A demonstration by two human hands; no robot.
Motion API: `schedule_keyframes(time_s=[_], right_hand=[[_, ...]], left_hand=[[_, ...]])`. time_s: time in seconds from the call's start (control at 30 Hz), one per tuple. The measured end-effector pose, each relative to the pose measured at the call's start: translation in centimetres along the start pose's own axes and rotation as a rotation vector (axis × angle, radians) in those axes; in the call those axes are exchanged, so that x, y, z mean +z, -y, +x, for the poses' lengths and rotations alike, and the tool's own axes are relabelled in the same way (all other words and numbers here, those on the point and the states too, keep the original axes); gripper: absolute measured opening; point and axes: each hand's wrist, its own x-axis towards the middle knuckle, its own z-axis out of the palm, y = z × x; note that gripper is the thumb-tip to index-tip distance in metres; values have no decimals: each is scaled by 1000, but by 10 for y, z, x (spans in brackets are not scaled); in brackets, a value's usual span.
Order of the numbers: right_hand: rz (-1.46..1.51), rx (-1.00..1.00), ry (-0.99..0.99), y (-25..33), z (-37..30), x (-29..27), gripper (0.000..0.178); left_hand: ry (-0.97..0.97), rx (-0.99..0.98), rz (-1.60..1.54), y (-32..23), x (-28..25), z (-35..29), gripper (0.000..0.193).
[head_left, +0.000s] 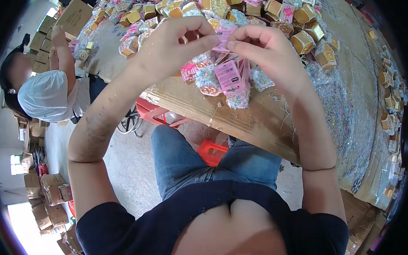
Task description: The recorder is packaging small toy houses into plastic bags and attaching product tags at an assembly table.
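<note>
Over the near edge of the table, my left hand (177, 44) and my right hand (272, 49) face each other. Thumb and fingers of both are pinched at the two sides of a small pink card tag (223, 35). Just below it, a second pink tag (230, 78) lies against a glittery, sprinkle-covered ornament (238, 98). Another sprinkled ornament (209, 78) rests to its left. Any thread or fastener between my fingertips is too small to make out.
A big heap of gold-based ornaments (303, 41) with pink tags covers the far part of the cardboard-topped table (253, 122). Loose glitter (343, 114) is spread at the right. A co-worker in a white shirt (48, 95) sits at left. Red stools (211, 151) stand below.
</note>
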Motion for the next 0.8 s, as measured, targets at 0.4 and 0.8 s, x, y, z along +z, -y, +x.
schedule_keyframes(time_s=[0.4, 0.8], right_hand=[[-399, -279, -197, 10, -10, 26, 12], [-544, -407, -295, 3, -7, 29, 12]], left_hand=[[-435, -394, -1214, -14, 57, -7, 9], [-484, 199, 271, 8, 40, -15, 14]])
